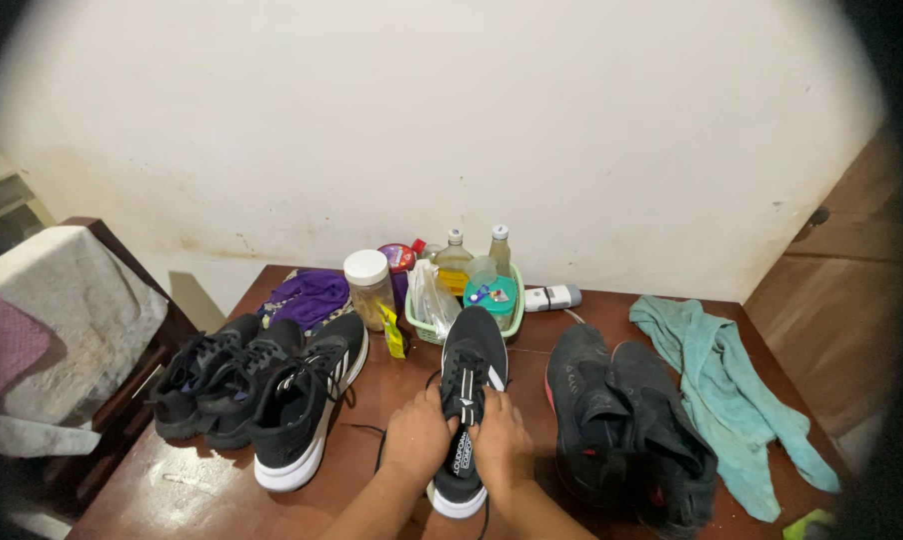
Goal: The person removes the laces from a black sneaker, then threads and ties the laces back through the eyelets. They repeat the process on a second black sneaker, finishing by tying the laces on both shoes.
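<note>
Both hands, left hand (pixel 417 437) and right hand (pixel 500 440), gripped the black sneaker (pixel 469 400) with fingers curled on its sides, just before the green basket (pixel 463 300); a loose lace (pixel 372 432) beside the sneaker could snag, and a push forward might knock the basket's bottles (pixel 455 255).

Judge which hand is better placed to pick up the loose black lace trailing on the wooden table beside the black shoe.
Left, probably. The left hand grips the black running shoe on the side where the loose black lace lies on the brown wooden table; the right hand sits on the far side.
</note>
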